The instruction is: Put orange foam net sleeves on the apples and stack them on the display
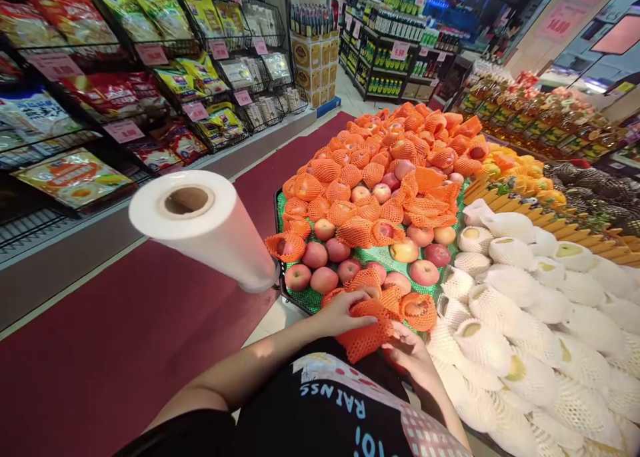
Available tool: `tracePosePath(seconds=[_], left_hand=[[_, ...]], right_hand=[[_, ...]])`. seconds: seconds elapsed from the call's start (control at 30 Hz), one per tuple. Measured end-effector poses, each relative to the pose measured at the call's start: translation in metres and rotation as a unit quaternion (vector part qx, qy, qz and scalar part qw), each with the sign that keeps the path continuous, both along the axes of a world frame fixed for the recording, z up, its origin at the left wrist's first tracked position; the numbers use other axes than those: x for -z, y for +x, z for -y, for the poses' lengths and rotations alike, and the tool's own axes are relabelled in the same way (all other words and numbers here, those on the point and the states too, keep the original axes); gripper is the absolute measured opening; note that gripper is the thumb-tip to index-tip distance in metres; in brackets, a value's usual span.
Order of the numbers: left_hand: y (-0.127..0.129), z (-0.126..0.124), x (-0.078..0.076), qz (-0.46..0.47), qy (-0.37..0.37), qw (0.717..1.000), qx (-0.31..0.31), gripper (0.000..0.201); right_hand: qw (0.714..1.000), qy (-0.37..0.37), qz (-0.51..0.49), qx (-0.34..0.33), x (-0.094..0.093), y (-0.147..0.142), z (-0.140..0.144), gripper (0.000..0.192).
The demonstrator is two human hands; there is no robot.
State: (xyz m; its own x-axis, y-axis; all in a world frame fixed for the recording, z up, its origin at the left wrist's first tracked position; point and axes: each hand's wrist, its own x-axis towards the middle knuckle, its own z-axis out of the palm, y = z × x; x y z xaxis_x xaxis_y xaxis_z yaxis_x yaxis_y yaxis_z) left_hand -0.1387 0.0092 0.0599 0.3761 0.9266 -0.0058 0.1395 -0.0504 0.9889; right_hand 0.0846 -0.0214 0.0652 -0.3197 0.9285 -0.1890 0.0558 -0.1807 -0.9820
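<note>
Both hands, left (340, 314) and right (407, 354), fingers closed on orange foam net (367, 337), possibly wrapping apple.

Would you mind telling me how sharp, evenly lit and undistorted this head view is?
In the head view, lighting is bright and even; the plastic bag roll looms large and slightly soft, shelves and floor lines bow from wide-angle distortion, and both the left hand and right hand on the orange foam net look reasonably sharp.

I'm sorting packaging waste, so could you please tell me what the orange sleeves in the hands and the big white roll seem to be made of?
Orange sleeves: soft foam netting, matte, judging by the open stretchy mesh. White roll: probably thin plastic film, glossy and translucent, wound on a brown, likely cardboard, core.
</note>
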Motion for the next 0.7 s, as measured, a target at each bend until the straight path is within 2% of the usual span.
tracePosePath(seconds=[0.07, 0.17, 0.23, 0.3, 0.4, 0.47, 0.53, 0.6, 0.7], left_hand=[[0.006, -0.003, 0.001, -0.05, 0.008, 0.999, 0.002, 0.035], [0.003, -0.009, -0.002, -0.079, 0.041, 0.996, 0.003, 0.028], [-0.012, -0.014, -0.002, -0.123, 0.098, 0.987, -0.026, 0.023], [-0.033, -0.02, 0.005, -0.225, 0.165, 0.959, -0.049, 0.039], [-0.067, -0.026, 0.026, -0.377, 0.189, 0.907, -0.018, 0.069], [-0.083, -0.028, 0.042, -0.415, 0.189, 0.89, 0.007, 0.075], [-0.091, -0.029, 0.051, -0.422, 0.194, 0.885, 0.016, 0.076], [-0.094, -0.029, 0.051, -0.418, 0.199, 0.886, -0.006, 0.076], [-0.093, -0.023, 0.039, -0.38, 0.201, 0.896, -0.108, 0.077]], right_hand=[[0.994, 0.073, 0.054, 0.061, 0.004, 0.004, 0.003, 0.025], [0.965, 0.169, 0.119, 0.163, 0.001, 0.017, 0.004, 0.025], [0.939, 0.228, 0.14, 0.215, -0.004, 0.026, 0.004, 0.023], [0.914, 0.277, 0.161, 0.249, -0.008, 0.033, 0.002, 0.02], [0.9, 0.273, 0.172, 0.294, -0.011, 0.037, -0.001, 0.024], [0.899, 0.25, 0.157, 0.322, -0.01, 0.035, -0.002, 0.028], [0.902, 0.24, 0.143, 0.331, -0.009, 0.035, -0.003, 0.031], [0.905, 0.237, 0.139, 0.325, -0.009, 0.036, -0.002, 0.03], [0.907, 0.254, 0.15, 0.302, -0.011, 0.043, -0.003, 0.025]])
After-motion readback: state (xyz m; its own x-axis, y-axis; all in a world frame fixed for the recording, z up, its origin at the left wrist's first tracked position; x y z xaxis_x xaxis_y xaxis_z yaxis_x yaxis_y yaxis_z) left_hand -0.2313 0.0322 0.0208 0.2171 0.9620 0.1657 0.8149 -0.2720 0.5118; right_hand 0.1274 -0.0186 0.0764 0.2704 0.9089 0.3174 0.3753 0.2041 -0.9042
